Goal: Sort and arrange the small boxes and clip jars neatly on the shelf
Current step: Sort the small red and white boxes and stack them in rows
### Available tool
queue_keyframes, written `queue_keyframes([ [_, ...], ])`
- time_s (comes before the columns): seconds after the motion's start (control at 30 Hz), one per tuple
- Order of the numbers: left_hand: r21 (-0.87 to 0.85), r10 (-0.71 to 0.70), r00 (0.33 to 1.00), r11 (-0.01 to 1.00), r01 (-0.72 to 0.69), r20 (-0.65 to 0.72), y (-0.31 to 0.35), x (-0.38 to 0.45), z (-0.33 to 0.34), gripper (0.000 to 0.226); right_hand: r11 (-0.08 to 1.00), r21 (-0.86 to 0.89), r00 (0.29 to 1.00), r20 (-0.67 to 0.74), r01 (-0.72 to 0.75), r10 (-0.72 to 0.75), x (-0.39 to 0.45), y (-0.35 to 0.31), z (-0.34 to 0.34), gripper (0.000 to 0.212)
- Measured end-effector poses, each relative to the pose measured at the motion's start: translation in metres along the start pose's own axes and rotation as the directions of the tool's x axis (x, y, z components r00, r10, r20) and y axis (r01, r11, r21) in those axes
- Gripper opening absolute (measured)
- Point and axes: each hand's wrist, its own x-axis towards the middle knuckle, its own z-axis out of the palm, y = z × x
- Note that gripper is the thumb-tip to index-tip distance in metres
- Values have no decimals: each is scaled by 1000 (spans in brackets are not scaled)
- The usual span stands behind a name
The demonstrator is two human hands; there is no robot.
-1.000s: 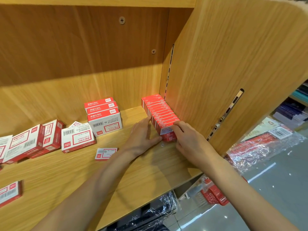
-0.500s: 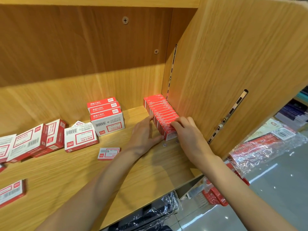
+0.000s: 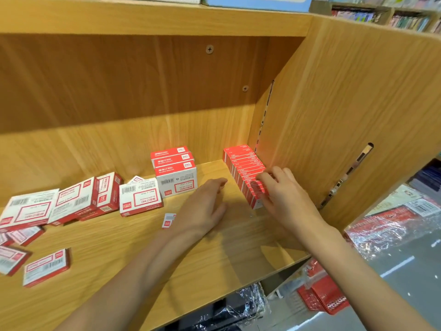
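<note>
Head view: right hand [image 3: 285,199] lay fingers-spread over near end of row of red boxes [image 3: 245,173], pressing, not gripping. Left hand [image 3: 205,209] flat, open, empty, just left of row. Loose boxes [image 3: 140,199] scattered further left on shelf [image 3: 167,263].

The wooden shelf [image 3: 114,254] carried a row of red boxes [image 3: 245,174] under the right hand [image 3: 286,199], stacked boxes [image 3: 175,174] beyond the left hand [image 3: 202,211], loose boxes [image 3: 78,201] scattered farther left.

Red-topped row of boxes [image 3: 245,172]; red-and-white boxes [image 3: 140,199], barcoded; light woodgrain shelf [image 3: 214,259]; apparently red basket [image 3: 327,299].
</note>
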Motion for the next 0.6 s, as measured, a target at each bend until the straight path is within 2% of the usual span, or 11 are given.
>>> queue_keyframes([
  [0.1,55,13,996,998,-8,-85,-13,-27,-28,43,978,166,992,-47,123,-116,14,-33,8,30],
  [0.17,82,-11,990,996,23,-140,-29,-48,-45,36,950,268,981,64,157,-181,21,-58,23,33],
  [0.23,108,-60,981,991,80,-183,-47,-68,-60,40,926,342,948,210,158,-240,24,-81,40,36],
  [0.3,180,-105,974,973,142,-200,-65,-84,-70,47,933,316,918,291,174,-270,25,-98,53,39],
  [0.37,321,-98,985,937,141,-144,-80,-95,-76,52,945,265,907,323,189,-272,29,-108,59,38],
  [0.47,508,-62,998,859,59,-10,-96,-104,-81,55,939,292,878,382,182,-289,37,-115,61,37],
  [0.53,517,-43,999,855,32,9,-100,-108,-83,53,922,323,898,307,215,-317,41,-120,63,41],
  [0.6,484,-17,1000,875,2,26,-101,-114,-85,52,904,323,931,138,281,-339,44,-129,67,39],
])
